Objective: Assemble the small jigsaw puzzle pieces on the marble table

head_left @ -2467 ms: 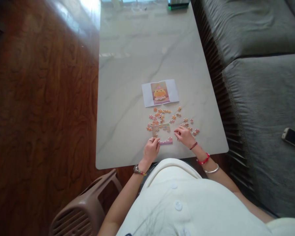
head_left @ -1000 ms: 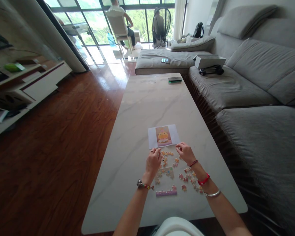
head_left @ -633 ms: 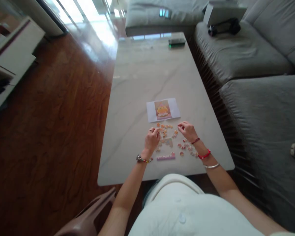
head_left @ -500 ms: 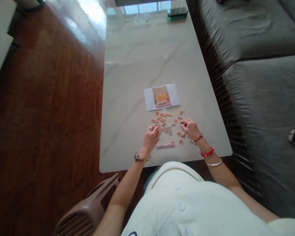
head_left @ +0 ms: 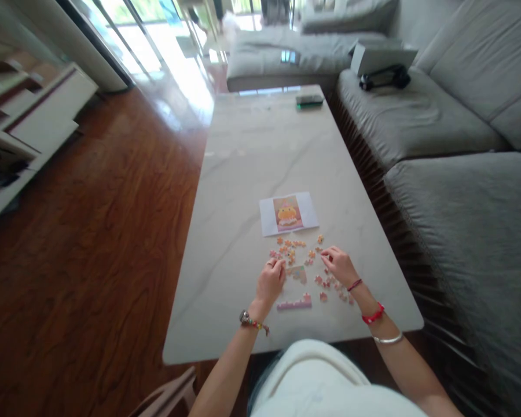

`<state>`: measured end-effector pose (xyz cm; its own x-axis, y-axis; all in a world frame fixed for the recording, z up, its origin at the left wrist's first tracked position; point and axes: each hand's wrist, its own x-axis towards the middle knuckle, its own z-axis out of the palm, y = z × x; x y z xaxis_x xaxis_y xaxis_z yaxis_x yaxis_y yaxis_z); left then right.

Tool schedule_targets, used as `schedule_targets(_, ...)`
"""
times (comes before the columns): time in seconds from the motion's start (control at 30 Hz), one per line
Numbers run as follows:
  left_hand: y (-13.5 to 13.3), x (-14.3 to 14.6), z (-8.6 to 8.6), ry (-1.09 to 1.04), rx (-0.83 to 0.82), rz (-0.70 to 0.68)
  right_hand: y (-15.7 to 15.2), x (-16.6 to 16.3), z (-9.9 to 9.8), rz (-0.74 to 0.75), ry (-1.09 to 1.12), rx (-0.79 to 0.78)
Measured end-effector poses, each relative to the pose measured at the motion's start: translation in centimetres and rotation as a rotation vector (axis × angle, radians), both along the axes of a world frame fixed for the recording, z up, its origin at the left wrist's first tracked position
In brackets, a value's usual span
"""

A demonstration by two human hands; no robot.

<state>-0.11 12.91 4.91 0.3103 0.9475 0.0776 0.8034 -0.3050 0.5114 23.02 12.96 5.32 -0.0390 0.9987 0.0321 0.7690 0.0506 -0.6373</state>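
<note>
My left hand (head_left: 271, 282) is closed at the left end of a joined upper strip of jigsaw pieces (head_left: 301, 274); whatever its fingers hold is hidden. To the right, my right hand (head_left: 340, 267) pinches with thumb and forefinger just above the table, close to some loose orange pieces (head_left: 311, 254); what is in the pinch is too small to name. Nearer me lies a joined purple-pink bottom row (head_left: 294, 305). Loose pink pieces (head_left: 323, 281) are scattered below the right hand. More orange pieces (head_left: 290, 253) lie beyond the left hand.
A paper sheet with a printed picture (head_left: 287, 213) lies beyond the pieces on the marble-look table (head_left: 226, 231). A dark, green-edged box-like object (head_left: 309, 102) sits at the far end. A grey sofa (head_left: 460, 197) runs along the right; a brown plastic stool (head_left: 169, 397) stands at lower left.
The head view has tilted up, so the table and hands appear lower and more of the room shows. Both hands keep nearly the same places over the pieces.
</note>
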Motion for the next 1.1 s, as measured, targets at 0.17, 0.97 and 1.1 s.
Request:
schedule_targets(0.17, 5.2, 1.3, 1.3, -0.006, 0.143, 0.078, 5.8, -0.5, 2.0, -0.031, 0.006, 0.154)
schedule_targets(0.97, -6.3, -1.0, 0.7, -0.016, -0.138, -0.084, -4.5, 0.7, 0.3, -0.018, -0.014, -0.102)
schedule_targets(1.1, -8.7, -1.2, 0.1, 0.016, -0.158, -0.093, -6.4, 0.9, 0.1, -0.025, -0.004, -0.133)
